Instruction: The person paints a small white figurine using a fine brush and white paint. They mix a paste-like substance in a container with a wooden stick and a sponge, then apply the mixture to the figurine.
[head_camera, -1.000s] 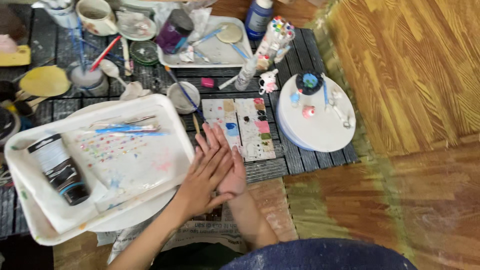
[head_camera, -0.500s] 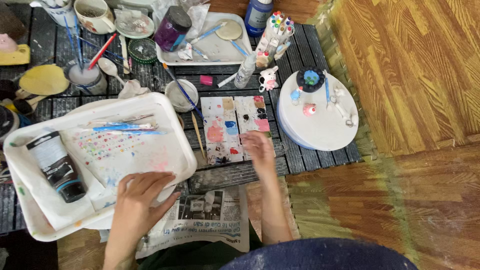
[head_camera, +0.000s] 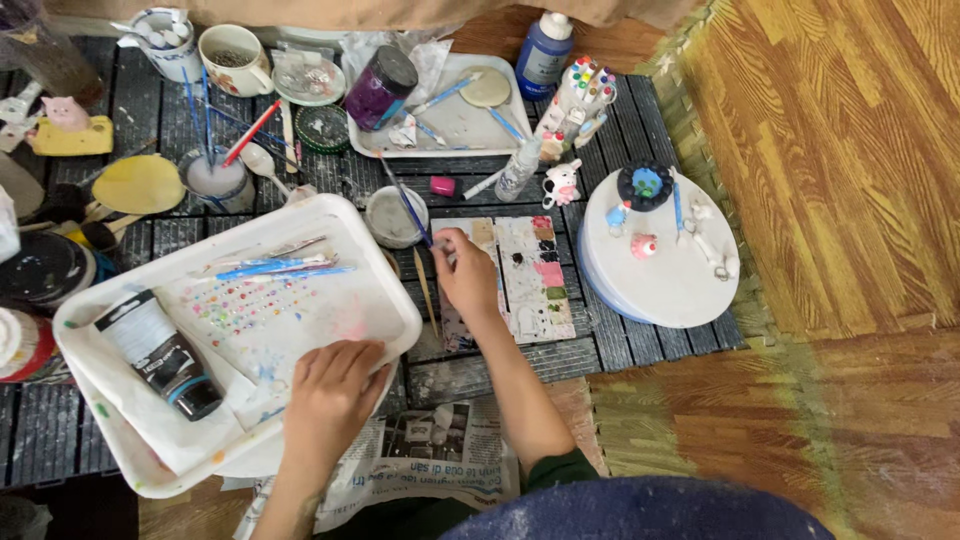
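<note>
My right hand (head_camera: 468, 278) lies over a paint-stained rectangular palette (head_camera: 535, 280). Its fingertips pinch the lower end of a thin blue-handled paintbrush (head_camera: 405, 200) that leans across a small grey cup (head_camera: 388, 222). My left hand (head_camera: 333, 398) rests palm down on the near rim of a large white tray (head_camera: 330, 225). It holds nothing. The tray carries paper dotted with colours, a black and white paint tube (head_camera: 160, 352) and blue brushes (head_camera: 270, 268).
A white round board (head_camera: 655, 285) with small clay figures sits to the right. At the back stand a second tray (head_camera: 455, 125), a purple jar (head_camera: 380, 88), a blue bottle (head_camera: 543, 52), cups and small paint pots. Newspaper (head_camera: 430, 462) lies near me. Wooden floor is at right.
My hands were together over the tray's right edge. They have parted: the right one moved up to the brush by the cup, the left one down onto the tray's near rim.
</note>
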